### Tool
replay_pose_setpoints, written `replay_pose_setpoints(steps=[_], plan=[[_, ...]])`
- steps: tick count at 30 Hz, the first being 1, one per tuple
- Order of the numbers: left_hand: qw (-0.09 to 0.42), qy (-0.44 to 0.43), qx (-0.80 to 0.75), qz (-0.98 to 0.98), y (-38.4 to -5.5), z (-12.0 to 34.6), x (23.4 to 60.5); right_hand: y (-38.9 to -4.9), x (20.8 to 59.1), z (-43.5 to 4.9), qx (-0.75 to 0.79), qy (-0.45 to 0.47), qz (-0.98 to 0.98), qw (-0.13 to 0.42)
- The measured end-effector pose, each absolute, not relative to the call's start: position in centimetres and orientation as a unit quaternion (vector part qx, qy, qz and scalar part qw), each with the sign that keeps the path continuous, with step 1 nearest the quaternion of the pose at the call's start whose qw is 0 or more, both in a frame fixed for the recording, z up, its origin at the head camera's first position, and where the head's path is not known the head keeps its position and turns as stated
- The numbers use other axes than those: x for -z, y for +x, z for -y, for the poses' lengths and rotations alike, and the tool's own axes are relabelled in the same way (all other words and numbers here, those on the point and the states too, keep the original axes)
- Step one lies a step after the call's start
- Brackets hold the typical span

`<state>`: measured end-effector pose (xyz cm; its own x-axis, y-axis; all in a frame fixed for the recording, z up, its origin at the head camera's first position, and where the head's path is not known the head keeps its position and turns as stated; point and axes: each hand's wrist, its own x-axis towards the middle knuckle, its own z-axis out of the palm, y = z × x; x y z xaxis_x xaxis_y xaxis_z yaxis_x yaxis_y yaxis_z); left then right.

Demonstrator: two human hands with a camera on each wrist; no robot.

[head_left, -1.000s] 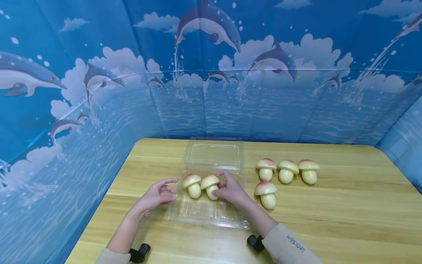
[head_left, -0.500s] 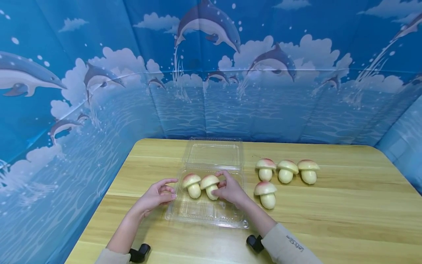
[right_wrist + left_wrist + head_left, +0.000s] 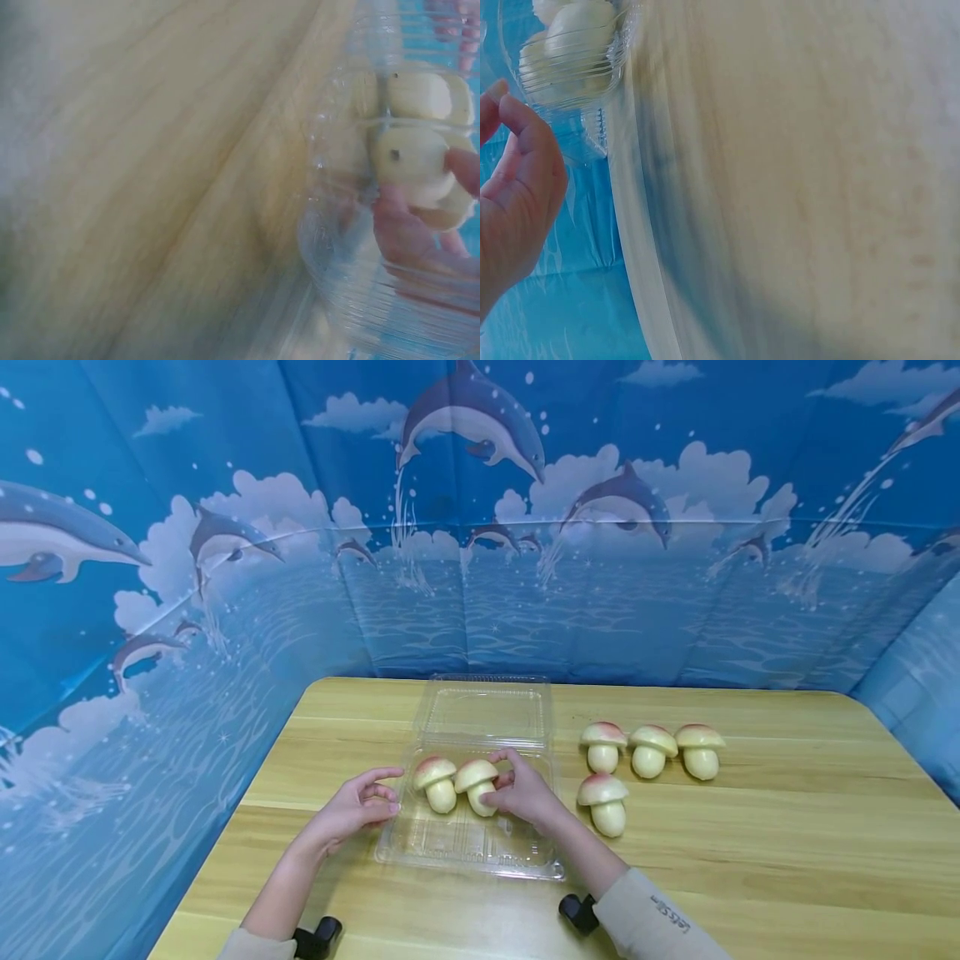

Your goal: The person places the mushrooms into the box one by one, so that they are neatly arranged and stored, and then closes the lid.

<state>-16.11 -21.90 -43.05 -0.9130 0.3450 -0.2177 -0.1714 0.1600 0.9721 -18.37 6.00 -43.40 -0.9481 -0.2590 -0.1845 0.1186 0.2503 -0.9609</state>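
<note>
A clear plastic clamshell box (image 3: 450, 852) lies with its lid folded back. Inside it, two cream mushrooms with pinkish caps lie side by side, the left mushroom (image 3: 439, 789) and the right mushroom (image 3: 475, 777). My right hand (image 3: 521, 793) pinches the right mushroom, thumb at its stem and fingers by its cap. The right wrist view shows those fingers (image 3: 405, 232) at the stem's rounded end. At the box's left rim my left hand (image 3: 356, 806) has loosely bent fingers and holds nothing. In the left wrist view its fingertips are close to the ribbed box wall (image 3: 570, 75).
Three mushrooms stand in a row right of the box, one of them the middle mushroom (image 3: 652, 752). Another mushroom (image 3: 606, 806) lies in front of the row. The open lid (image 3: 483, 710) extends back toward the dolphin-printed curtain (image 3: 600, 610) behind the wooden table (image 3: 787, 843).
</note>
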Motion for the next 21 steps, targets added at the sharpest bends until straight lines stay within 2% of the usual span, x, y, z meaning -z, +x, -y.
replay_pose_setpoints(steps=[21], plan=[[0.2,0.058,-0.643,-0.737,-15.9,21.79,42.78,-18.25,42.46,-6.45,0.605,-0.043,-0.78,0.154]])
